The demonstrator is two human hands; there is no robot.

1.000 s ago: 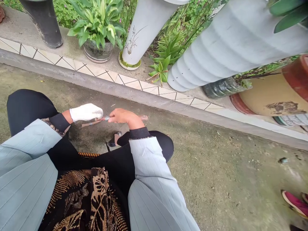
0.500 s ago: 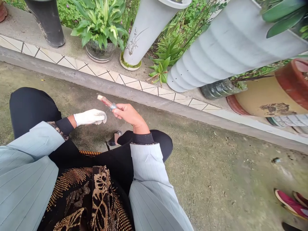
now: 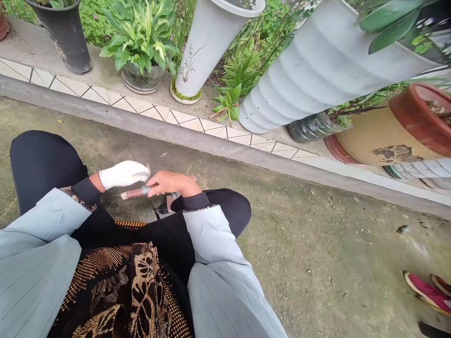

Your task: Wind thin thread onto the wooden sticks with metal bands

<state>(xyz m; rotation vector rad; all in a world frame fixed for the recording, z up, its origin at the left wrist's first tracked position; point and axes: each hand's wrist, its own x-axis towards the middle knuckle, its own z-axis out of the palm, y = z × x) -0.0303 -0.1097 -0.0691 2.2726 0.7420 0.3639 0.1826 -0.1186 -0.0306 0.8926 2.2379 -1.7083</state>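
My bare right hand (image 3: 169,182) grips a short reddish-brown stick (image 3: 132,193) that has a pale tip. A band of silver wire (image 3: 145,190) is wound around the stick close to my fingers. The stick points left and lies nearly level, just below my left hand (image 3: 123,174). That hand wears a white glove, and its fingers are curled closed beside my right fingers. What the gloved fingers hold, if anything, is hidden. Both hands are over the ground between my bent knees.
A low tiled ledge (image 3: 162,112) runs across in front. On it stand a black pot (image 3: 66,40), a leafy plant (image 3: 141,40), a tall white planter (image 3: 204,42), a ribbed grey planter (image 3: 310,70) and a tan-and-red pot (image 3: 373,134). Another person's red shoe (image 3: 424,288) is at the right.
My right hand has moved down and left, still gripping the stick. The stick's pale tip has swung from above my gloved hand to below it. The left hand has shifted slightly left.
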